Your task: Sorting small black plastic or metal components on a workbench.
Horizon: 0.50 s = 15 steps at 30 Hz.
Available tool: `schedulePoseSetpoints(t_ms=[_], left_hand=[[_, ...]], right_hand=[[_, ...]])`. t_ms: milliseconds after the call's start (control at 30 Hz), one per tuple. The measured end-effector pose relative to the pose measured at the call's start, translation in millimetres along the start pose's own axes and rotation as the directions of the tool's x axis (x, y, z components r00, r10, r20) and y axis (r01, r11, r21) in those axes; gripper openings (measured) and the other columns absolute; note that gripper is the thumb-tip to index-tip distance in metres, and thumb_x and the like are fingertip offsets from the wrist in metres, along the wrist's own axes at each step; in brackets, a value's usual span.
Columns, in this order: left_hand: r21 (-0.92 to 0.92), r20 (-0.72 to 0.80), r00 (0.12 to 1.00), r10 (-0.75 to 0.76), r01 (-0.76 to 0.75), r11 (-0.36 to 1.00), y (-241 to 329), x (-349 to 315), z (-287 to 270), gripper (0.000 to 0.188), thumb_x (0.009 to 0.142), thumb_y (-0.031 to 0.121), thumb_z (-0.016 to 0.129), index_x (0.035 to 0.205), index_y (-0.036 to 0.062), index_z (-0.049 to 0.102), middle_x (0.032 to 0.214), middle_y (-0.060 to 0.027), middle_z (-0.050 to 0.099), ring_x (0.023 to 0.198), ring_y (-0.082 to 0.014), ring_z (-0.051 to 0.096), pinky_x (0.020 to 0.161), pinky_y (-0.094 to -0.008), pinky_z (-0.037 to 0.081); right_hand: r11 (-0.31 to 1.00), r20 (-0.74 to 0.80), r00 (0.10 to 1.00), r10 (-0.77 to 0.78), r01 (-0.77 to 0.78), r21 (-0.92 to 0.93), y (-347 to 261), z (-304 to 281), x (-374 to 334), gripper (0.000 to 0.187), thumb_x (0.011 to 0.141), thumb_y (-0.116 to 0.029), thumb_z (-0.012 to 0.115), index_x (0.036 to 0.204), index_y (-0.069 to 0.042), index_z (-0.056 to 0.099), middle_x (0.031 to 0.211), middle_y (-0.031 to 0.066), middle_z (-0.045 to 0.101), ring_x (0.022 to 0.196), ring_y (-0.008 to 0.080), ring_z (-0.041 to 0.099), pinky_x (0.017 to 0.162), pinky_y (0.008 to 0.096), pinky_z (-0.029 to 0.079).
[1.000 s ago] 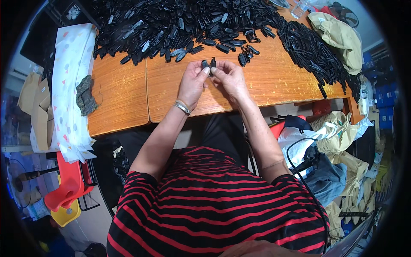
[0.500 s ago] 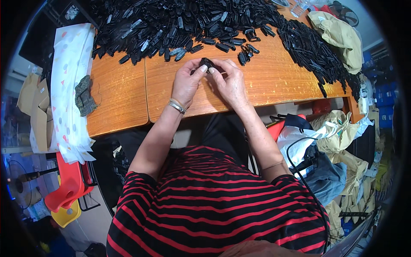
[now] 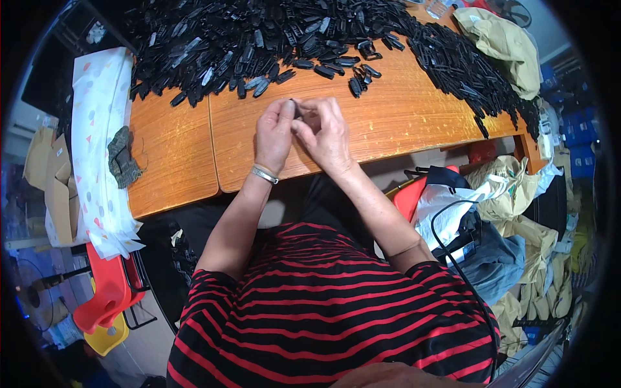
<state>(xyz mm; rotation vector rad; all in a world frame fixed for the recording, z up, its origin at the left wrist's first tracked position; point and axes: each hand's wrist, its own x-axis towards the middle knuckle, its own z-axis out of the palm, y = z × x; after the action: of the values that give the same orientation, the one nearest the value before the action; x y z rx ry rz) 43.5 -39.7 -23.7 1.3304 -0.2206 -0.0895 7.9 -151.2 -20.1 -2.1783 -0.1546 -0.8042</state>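
Both my hands meet over the wooden table (image 3: 171,149), close to its front edge. Between the thumb and fingers of my left hand (image 3: 275,132) is a small black plastic part (image 3: 297,111), mostly covered by the fingers. My right hand (image 3: 325,132) has curled fingers on the other side of that part, thumb and fingertips close against it. Beyond them lies a big heap of black plastic parts (image 3: 259,55). A few loose parts (image 3: 359,83) rest on the wood just ahead of my right hand.
Slender black pieces (image 3: 466,87) are piled along the table's right side, beside a tan bag (image 3: 501,48). Dotted white sheeting (image 3: 100,129) hangs over the left end, with a dark knitted cloth (image 3: 123,158) on it. A red chair (image 3: 107,294) stands at lower left.
My hands have shifted slightly left and nearer to me. The black part has turned and is now more hidden, and my right fingers are more curled. The whole view has tilted a little.
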Motion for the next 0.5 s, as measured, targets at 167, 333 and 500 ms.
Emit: schedulePoseSetpoints(t_ms=[167, 333, 500], left_hand=[[-0.157, 0.153, 0.987, -0.058, 0.082, 0.984, 11, 2, -2, 0.034, 0.101, 0.029, 0.041, 0.083, 0.0039, 0.058, 0.076, -0.0017, 0.057, 0.067, -0.0079, 0.050, 0.063, -0.0216, 0.042], [-0.166, 0.169, 0.974, -0.150, 0.178, 0.970, 14, 1, -19, 0.036, 0.100, 0.032, 0.043, 0.082, 0.0049, 0.058, 0.071, -0.0003, 0.055, 0.064, -0.0071, 0.050, 0.061, -0.0211, 0.041], [-0.113, 0.031, 0.921, -0.388, 0.389, 0.914, 53, -34, -81, 0.038, 0.099, 0.033, 0.043, 0.075, 0.0062, 0.055, 0.061, 0.0005, 0.050, 0.053, -0.0067, 0.042, 0.047, -0.0230, 0.032]], right_hand=[[0.989, 0.096, 0.992, 0.084, -0.095, 0.114, -11, 4, -4, 0.048, 0.072, -0.011, 0.076, 0.113, -0.005, 0.052, 0.102, 0.0143, 0.052, 0.086, 0.0315, 0.060, 0.070, 0.0388, 0.051], [0.990, 0.110, 0.991, 0.074, -0.087, 0.114, -18, 9, -3, 0.046, 0.074, -0.011, 0.075, 0.112, -0.004, 0.051, 0.101, 0.0131, 0.053, 0.082, 0.0298, 0.062, 0.069, 0.0371, 0.052], [0.939, 0.375, 0.926, 0.051, -0.173, 0.298, 11, -8, 7, 0.037, 0.077, -0.020, 0.076, 0.105, -0.002, 0.059, 0.089, 0.0102, 0.058, 0.075, 0.0197, 0.060, 0.067, 0.0304, 0.050]])
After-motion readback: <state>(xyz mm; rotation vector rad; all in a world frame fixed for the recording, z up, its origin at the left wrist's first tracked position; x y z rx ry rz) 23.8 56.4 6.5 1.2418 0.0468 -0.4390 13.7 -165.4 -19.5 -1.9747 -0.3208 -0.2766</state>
